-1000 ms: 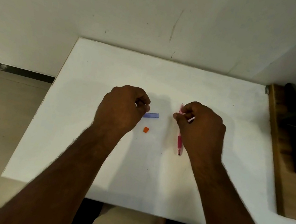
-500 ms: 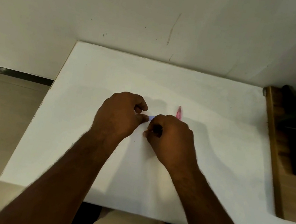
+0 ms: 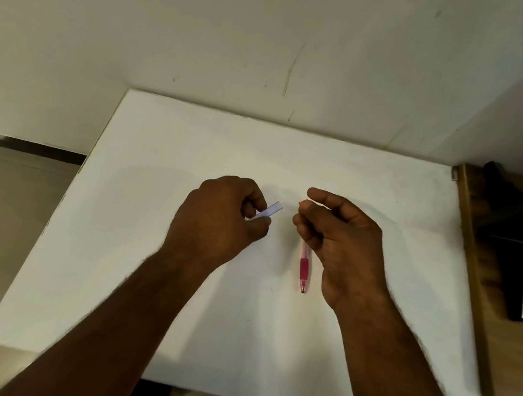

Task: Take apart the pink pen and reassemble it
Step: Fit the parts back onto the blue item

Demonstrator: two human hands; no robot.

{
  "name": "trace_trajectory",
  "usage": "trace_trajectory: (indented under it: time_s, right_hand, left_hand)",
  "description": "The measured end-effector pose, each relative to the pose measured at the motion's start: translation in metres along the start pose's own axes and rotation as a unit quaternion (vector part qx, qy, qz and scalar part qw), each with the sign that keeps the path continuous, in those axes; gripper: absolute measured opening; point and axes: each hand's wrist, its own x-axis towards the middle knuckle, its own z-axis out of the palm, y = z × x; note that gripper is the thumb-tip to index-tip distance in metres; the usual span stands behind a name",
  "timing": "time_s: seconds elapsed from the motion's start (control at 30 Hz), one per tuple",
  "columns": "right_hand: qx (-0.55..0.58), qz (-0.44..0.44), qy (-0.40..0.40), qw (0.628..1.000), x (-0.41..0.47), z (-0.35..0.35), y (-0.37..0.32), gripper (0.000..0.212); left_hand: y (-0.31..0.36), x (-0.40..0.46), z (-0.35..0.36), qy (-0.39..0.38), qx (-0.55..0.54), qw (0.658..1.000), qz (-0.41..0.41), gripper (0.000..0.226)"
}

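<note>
White bench against a plain cream wall with a few scuff marks; tan floor at left, wooden furniture at right. No readable writing anywhere. One pink pen lies on the bench, tip toward you, its far end hidden behind your right hand. Your left hand is closed, fingers pinching one small pale blue piece that sticks out to the right. Your right hand's fingers are curled, thumb and forefinger pressed on something orange barely visible at the tips. Hands are near each other, not touching.
</note>
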Motion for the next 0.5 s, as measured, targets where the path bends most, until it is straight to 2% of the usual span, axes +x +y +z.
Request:
trace_trajectory:
  time_s: [0.2, 0.4, 0.5]
  right_hand:
    - [0.034, 0.019, -0.012, 0.999, 0.000, 0.003, 0.002, 0.010]
    - [-0.044, -0.028, -0.035, 0.998, 0.001, 0.003, 0.000, 0.012]
    - [-0.147, -0.085, -0.037, 0.985, 0.002, 0.001, 0.000, 0.016]
  left_hand:
    - [0.010, -0.004, -0.005, 0.015, -0.048, 0.996, 0.070, 0.013]
    - [0.011, -0.004, -0.006, 0.028, -0.043, 0.995, 0.084, 0.012]
    - [0.009, -0.003, -0.008, 0.029, -0.029, 0.995, 0.094, 0.009]
